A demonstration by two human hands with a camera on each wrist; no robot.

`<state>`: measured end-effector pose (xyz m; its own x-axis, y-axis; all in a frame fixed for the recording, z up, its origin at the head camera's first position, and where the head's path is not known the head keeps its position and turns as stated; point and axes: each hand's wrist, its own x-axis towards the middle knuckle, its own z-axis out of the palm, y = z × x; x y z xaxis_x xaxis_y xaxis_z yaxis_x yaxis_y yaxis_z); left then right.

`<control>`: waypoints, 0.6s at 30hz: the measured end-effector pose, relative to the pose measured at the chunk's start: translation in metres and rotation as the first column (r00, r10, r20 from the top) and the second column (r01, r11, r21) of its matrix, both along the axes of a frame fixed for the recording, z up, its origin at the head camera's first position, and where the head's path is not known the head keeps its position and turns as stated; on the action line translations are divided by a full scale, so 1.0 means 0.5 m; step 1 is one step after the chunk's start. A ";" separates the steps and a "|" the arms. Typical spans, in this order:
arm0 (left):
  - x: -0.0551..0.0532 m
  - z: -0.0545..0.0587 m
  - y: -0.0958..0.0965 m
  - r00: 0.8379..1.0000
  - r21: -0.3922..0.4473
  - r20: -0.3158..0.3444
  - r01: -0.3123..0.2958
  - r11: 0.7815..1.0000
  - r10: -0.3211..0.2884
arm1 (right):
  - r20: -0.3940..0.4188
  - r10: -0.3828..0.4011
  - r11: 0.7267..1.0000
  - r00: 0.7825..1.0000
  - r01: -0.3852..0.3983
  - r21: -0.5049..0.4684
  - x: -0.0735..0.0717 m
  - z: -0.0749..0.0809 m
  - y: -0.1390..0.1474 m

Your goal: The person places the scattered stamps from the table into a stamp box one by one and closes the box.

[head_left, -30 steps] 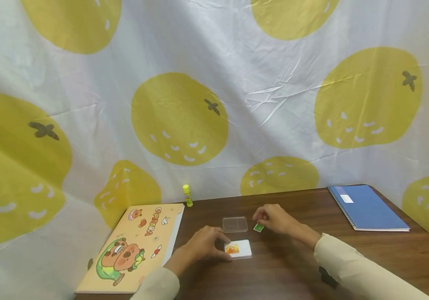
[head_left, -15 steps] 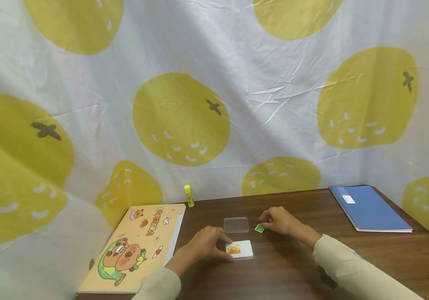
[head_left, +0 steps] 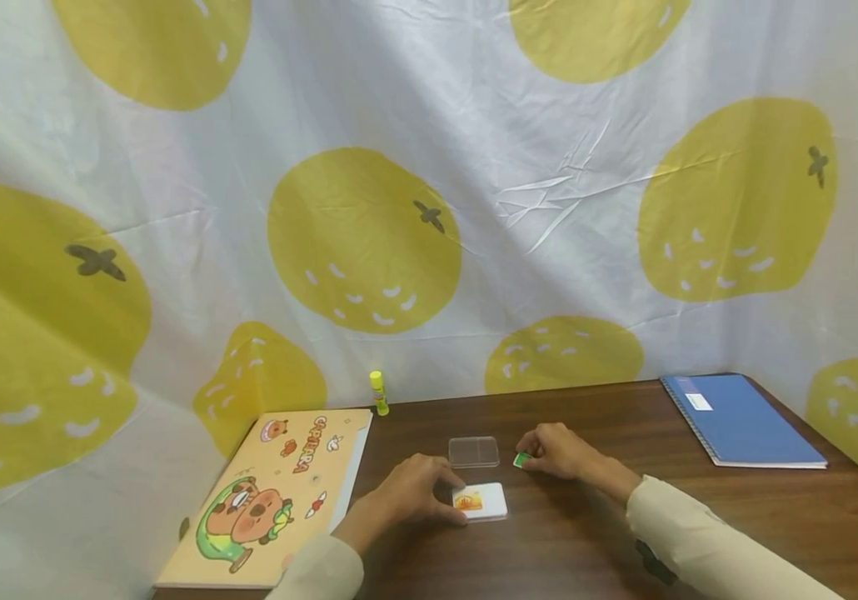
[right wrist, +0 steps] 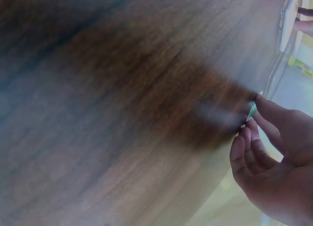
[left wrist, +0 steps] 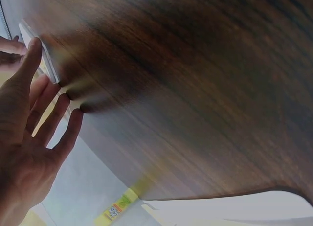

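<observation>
In the head view, a shallow clear plastic case (head_left: 500, 510) lies on the table, with a white card (head_left: 492, 497) bearing an orange picture on it. My left hand (head_left: 416, 493) grips its left end between thumb and fingers. The case's thin edge (left wrist: 52, 69) shows beside the thumb in the left wrist view. Farther right, my right hand (head_left: 560, 451) pinches a small green card (head_left: 521, 460) at the tabletop. Only a green sliver of that card (right wrist: 252, 110) shows between thumb and fingers in the right wrist view. Behind the case lies a clear plastic lid (head_left: 473, 452).
A yellow glue stick (head_left: 379, 393) stands upright at the table's back edge. A large capybara-printed book (head_left: 279, 500) lies at the left, and a blue spiral notebook (head_left: 747, 421) at the back right. Behind the dark wooden table (head_left: 564, 550) hangs a fruit-patterned curtain (head_left: 549, 167).
The right hand's fingers have shifted slightly over the green card, which has turned a little and moved slightly nearer me. The left hand stays at the case.
</observation>
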<state>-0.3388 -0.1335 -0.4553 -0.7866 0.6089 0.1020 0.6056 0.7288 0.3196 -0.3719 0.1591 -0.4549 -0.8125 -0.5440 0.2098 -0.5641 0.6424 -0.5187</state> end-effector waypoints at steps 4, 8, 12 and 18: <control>0.003 0.002 0.001 1.000 0.004 0.004 -0.001 1.000 0.001 | -0.018 0.016 1.000 1.000 -0.015 0.005 0.004 0.001 0.001; 0.007 0.003 0.002 1.000 0.004 -0.007 0.008 1.000 -0.007 | -0.060 0.038 0.999 0.997 -0.038 0.007 0.007 0.001 0.005; 0.009 0.004 0.002 1.000 -0.001 -0.014 0.009 1.000 -0.009 | -0.111 0.092 0.996 0.990 -0.091 0.013 0.009 0.003 0.011; 0.010 0.007 0.003 1.000 -0.003 -0.015 0.008 1.000 -0.008 | -0.072 0.139 0.989 0.988 -0.134 0.065 0.017 0.005 0.021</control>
<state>-0.3338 -0.1319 -0.4516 -0.7801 0.6157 0.1116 0.6162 0.7248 0.3083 -0.3636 0.1696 -0.4523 -0.7127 -0.6620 0.2321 -0.6849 0.5853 -0.4339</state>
